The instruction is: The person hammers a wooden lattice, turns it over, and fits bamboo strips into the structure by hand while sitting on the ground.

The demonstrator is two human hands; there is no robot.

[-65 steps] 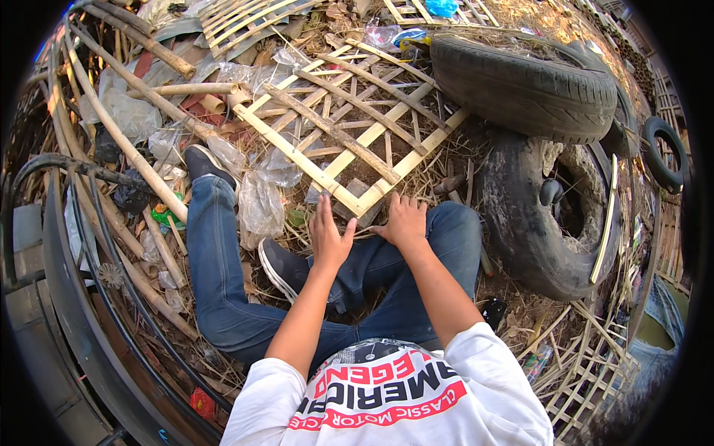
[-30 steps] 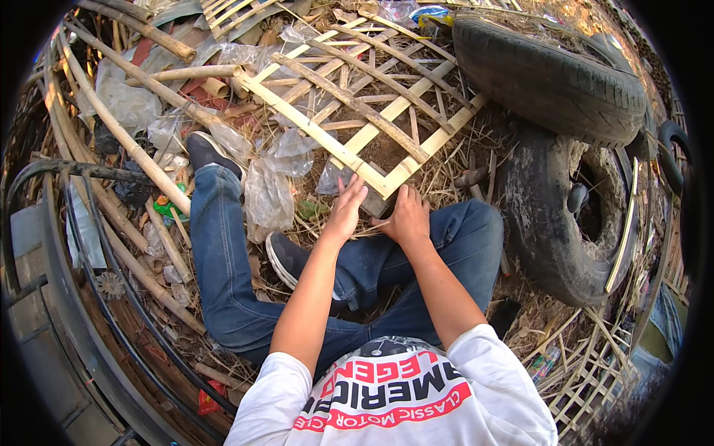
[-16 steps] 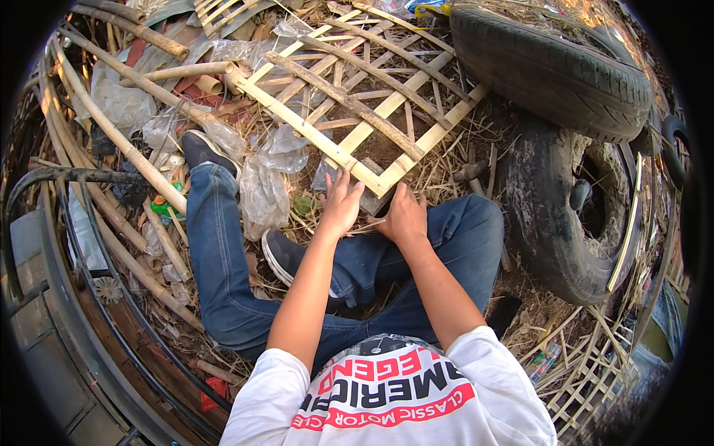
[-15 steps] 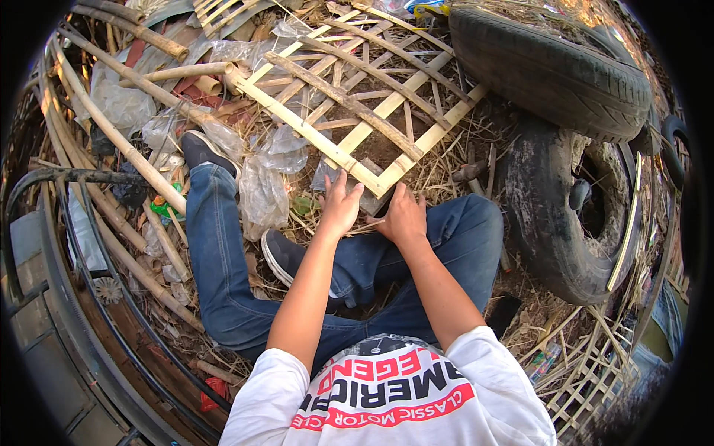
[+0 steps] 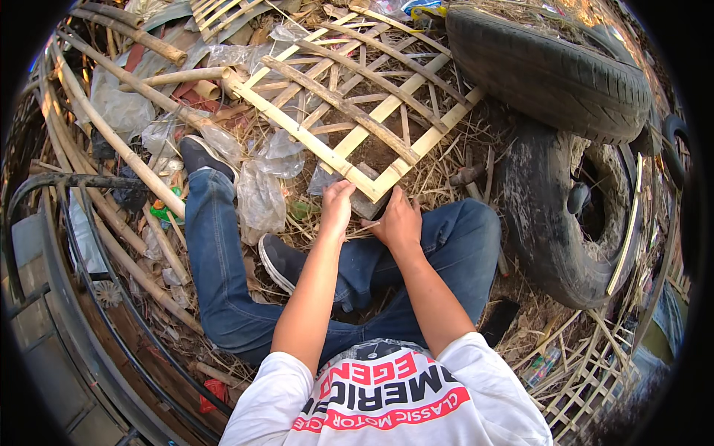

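two hands (image 5: 336,211) (image 5: 401,223), two shoes (image 5: 281,262), at least three tyres (image 5: 550,82); at least three lattices (image 5: 307,137)

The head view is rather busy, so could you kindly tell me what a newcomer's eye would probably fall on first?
Probably the pale wooden lattice at upper centre, its near corner pointing toward the person, with the left hand and right hand on either side of that corner. Next, perhaps, the two big dark tyres to its right: the upper tyre and the lower tyre.
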